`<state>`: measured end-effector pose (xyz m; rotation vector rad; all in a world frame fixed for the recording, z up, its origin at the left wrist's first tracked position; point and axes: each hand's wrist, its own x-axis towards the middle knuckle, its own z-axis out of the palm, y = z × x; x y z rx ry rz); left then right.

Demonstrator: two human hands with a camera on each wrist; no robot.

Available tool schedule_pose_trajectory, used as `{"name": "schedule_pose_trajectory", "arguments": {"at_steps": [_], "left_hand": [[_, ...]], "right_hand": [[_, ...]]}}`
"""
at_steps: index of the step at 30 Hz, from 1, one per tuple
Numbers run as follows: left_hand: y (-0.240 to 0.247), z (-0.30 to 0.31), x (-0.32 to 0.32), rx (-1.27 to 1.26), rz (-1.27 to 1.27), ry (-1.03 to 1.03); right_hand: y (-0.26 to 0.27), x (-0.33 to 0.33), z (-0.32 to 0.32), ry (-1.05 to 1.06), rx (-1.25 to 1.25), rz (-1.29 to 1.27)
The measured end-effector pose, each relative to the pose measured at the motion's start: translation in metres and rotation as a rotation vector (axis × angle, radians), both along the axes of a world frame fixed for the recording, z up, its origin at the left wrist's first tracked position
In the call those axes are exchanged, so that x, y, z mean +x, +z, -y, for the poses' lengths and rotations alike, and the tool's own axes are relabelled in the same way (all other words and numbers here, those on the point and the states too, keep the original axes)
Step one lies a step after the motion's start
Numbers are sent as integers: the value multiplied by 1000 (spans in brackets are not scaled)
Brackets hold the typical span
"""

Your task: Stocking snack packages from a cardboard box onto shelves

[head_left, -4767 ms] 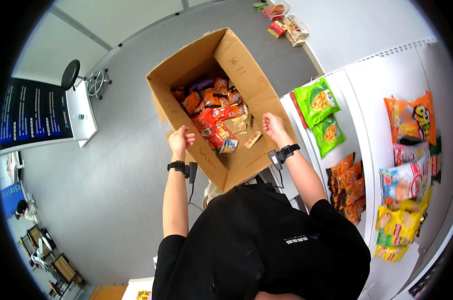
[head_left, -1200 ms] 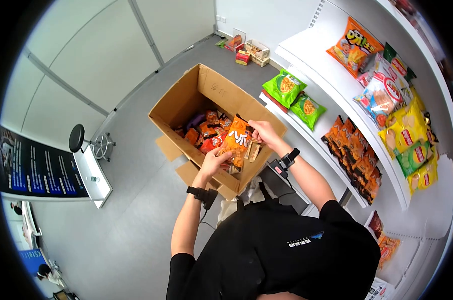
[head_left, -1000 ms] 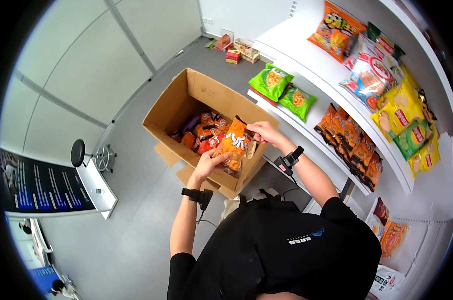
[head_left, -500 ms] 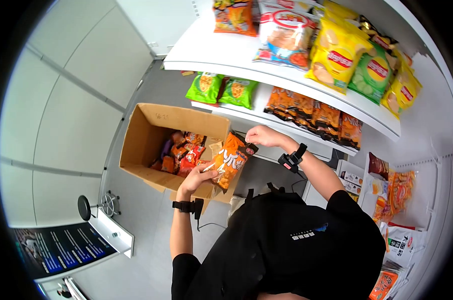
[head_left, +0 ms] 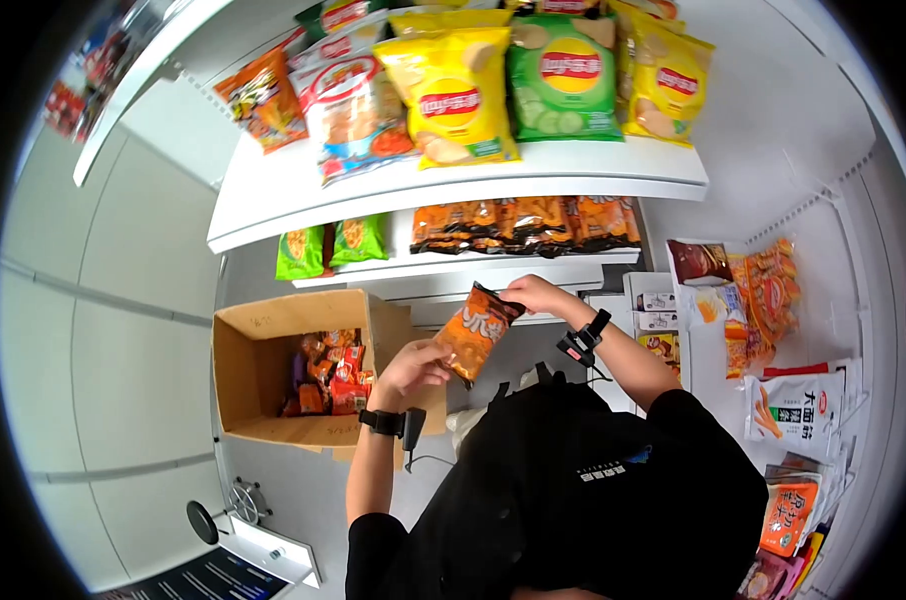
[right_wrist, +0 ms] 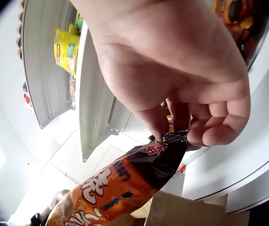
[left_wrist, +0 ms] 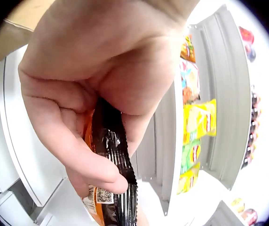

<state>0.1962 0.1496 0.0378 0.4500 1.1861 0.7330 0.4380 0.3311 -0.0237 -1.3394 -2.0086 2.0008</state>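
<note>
An orange and black snack bag [head_left: 480, 330] hangs tilted between both hands, in front of the lower shelf. My left hand [head_left: 415, 368] holds its lower left end, fingers wrapped along the side; in the left wrist view the bag's black crimped edge [left_wrist: 120, 146] shows beside the fingers. With thumb and fingertips, my right hand [head_left: 539, 295] pinches the dark top corner, seen close in the right wrist view at the black seal [right_wrist: 176, 136]. On the lower shelf lie several similar orange bags [head_left: 533, 222]. A cardboard box [head_left: 241, 370] at left contains red and orange packets [head_left: 345, 370].
The upper shelf [head_left: 303, 198] juts over the lower one and bears yellow chip bags [head_left: 453, 95] and a green chip bag [head_left: 565, 80]. Two green bags [head_left: 300, 253] sit at the lower shelf's left. More snacks, including a white packet [head_left: 798, 410], stand on the right.
The hands, over the box with no bag at first, took hold of the orange bag and brought it out. The view has turned right toward the shelves, and the box now appears farther left.
</note>
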Motion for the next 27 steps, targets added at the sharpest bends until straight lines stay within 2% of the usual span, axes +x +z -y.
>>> {"name": "schedule_pose_trajectory", "arguments": {"at_steps": [1, 5, 8, 13, 17, 20, 25, 27], "left_hand": [[6, -6, 14, -7, -15, -46], [6, -23, 48, 27, -10, -148], [10, -37, 69, 88, -20, -152], [20, -64, 107, 165, -4, -126], [18, -87, 139, 250, -32, -89], [8, -105, 165, 316, -100, -66], [-1, -124, 197, 386, -113, -81], [4, -124, 205, 390, -140, -43]], "right_hand": [[-3, 15, 1, -25, -23, 30], [10, 64, 14, -290, -162, -117], [7, 94, 17, -518, -456, -379], [23, 134, 29, -486, -653, -651], [35, 140, 50, -423, -527, -711], [54, 132, 63, -541, -372, -689], [27, 133, 45, -908, -240, -796], [22, 141, 25, -928, -165, -793]]}}
